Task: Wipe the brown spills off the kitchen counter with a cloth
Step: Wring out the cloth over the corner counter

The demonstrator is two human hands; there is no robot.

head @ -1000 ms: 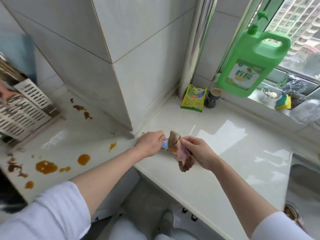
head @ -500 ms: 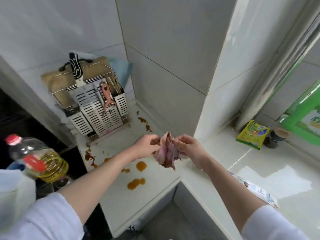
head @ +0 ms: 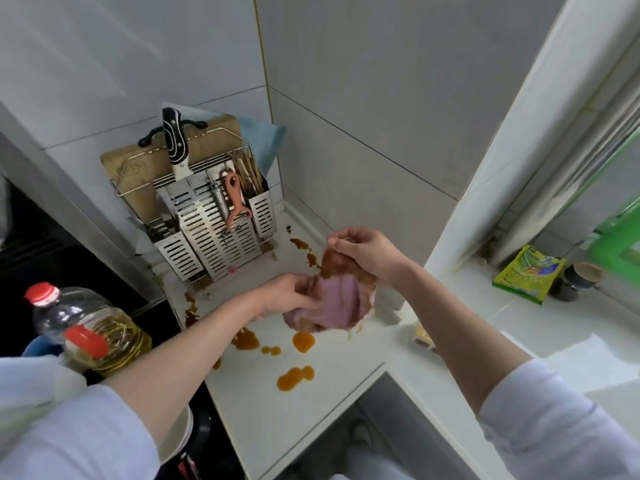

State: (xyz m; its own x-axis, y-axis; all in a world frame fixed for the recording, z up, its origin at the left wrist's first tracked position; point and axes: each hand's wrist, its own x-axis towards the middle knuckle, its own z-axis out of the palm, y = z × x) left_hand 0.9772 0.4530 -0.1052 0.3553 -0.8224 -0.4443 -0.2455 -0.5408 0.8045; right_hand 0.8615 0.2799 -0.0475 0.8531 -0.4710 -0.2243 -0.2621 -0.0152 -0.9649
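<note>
A pink cloth point(head: 337, 299) with brown stains hangs spread between my hands above the white counter point(head: 263, 403). My left hand point(head: 289, 294) grips its lower left edge. My right hand point(head: 363, 252) pinches its upper corner, held higher. Brown spills lie on the counter below: one blob point(head: 303, 341) just under the cloth, a larger pair point(head: 294, 377) nearer the front edge, a patch point(head: 246, 339) beside my left forearm, and smaller drops point(head: 301, 244) near the back wall.
A metal utensil rack point(head: 211, 233) with a knife, peeler and wooden board stands at the back left. Oil bottles point(head: 90, 327) sit at the left by the dark stove. A yellow-green packet point(head: 528, 273) and a small cup point(head: 576, 280) lie on the right counter.
My hands have carried the cloth left, from the right counter to above the spills, and pulled it open. My right hand now holds its corner higher. The view has turned left.
</note>
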